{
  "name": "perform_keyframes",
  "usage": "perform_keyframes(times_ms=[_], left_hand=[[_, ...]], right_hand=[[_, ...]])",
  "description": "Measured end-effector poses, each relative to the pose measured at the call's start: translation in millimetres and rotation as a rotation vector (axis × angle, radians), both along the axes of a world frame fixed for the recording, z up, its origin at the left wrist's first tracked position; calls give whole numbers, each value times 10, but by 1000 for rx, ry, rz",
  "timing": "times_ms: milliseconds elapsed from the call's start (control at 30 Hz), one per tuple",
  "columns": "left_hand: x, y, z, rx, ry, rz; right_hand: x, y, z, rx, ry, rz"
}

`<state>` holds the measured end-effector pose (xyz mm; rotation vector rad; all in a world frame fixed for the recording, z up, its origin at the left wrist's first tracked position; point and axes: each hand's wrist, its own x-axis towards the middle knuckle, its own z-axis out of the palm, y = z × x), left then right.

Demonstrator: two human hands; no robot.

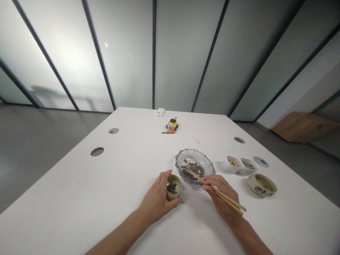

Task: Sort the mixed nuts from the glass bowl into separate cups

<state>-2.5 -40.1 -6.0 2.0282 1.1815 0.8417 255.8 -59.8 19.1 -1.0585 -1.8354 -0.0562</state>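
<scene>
My left hand (158, 198) is wrapped round a small pale-green cup (179, 184) standing on the white table. Several dark beans or seeds (172, 188) lie in the bottom of that cup. In my right hand (221, 196) is a pair of wooden chopsticks (225, 197), held in a pinch. Their tips reach down into a clear glass bowl (207, 161) with a scalloped rim, touching or just above the dark seeds (195, 169) spread inside it. Whether a seed sits between the tips is too small to tell.
Right of the glass bowl stand two joined white dishes (230, 168) with pale pieces in them. Nearer lies a pale-green ceramic bowl (261, 191) with dark markings. Farther back are a yellow toy vehicle (172, 123), an orange toy carrot (170, 132) and a white box (159, 112). Round holes (97, 152) pierce the table.
</scene>
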Motion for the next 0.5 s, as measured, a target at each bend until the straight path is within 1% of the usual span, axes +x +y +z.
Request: perform_keyframes(times_ms=[167,367,433,500], left_hand=[[-5,5,9,-2,-6,-2],[-5,8,-24,-3,1,4],[-6,10,-33,6,-7,2],[-7,10,-31,3,-13,3]], right_hand=[[-4,2,-16,-34,38,17],[-26,-1,3,-15,51,23],[-1,-10,39,-6,63,-17],[48,-32,98,-8,85,-99]])
